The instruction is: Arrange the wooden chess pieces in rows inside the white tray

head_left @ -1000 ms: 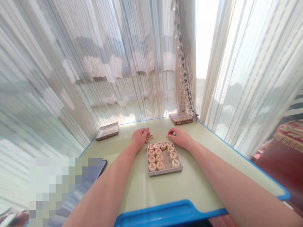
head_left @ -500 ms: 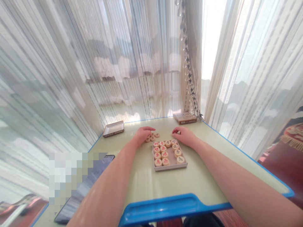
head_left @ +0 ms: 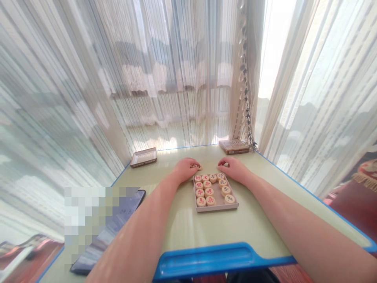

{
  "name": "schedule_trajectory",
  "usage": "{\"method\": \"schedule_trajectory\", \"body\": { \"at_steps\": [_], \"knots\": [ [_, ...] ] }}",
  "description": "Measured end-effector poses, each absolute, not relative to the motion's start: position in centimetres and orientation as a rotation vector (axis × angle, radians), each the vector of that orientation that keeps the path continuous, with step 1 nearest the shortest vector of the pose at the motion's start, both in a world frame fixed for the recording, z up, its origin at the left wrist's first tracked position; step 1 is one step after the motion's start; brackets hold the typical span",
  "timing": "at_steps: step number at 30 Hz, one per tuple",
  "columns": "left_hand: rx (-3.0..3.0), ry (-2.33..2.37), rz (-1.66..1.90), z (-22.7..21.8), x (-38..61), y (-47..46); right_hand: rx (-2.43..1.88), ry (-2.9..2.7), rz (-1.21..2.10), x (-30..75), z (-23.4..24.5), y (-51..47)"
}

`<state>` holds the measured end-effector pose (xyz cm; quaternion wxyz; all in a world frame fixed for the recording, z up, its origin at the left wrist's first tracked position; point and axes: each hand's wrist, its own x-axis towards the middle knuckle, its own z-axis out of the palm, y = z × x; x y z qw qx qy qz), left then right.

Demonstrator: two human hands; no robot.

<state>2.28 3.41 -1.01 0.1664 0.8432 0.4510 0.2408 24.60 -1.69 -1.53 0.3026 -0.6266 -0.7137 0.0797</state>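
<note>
A shallow grey tray lies in the middle of the pale green table, holding several round wooden chess pieces with red and black characters. My left hand rests just beyond the tray's far left corner, fingers curled over a few loose pieces. My right hand sits at the tray's far right corner with fingertips pinched together; a piece between them cannot be made out.
A small tray-like lid lies at the far left and a brown box at the far right corner. A dark phone lies at the near left. Sheer curtains surround the table. A blue rim edges the near side.
The view has shifted, so the tray and hands appear further right. My left hand has closed over the loose pieces beside the tray. My right hand stays at the far right corner.
</note>
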Motion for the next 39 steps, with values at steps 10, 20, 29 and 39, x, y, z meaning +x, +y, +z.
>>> {"method": "schedule_trajectory", "body": {
  "at_steps": [10,20,29,39],
  "knots": [
    [2.427,1.260,0.677,-1.4,1.9,3.9,-1.675,-1.882,0.204,24.7,-1.6,-1.6],
    [2.308,1.309,0.770,-1.4,2.2,3.7,-1.752,-1.833,0.189,24.5,-1.3,-1.8],
    [2.076,1.355,0.755,-1.1,2.0,3.6,-1.782,-1.822,0.219,24.4,-0.8,-2.0],
    [1.886,1.524,0.931,-1.0,1.1,4.3,-1.805,-1.802,0.243,24.5,-1.0,-1.8]
  ]
}}
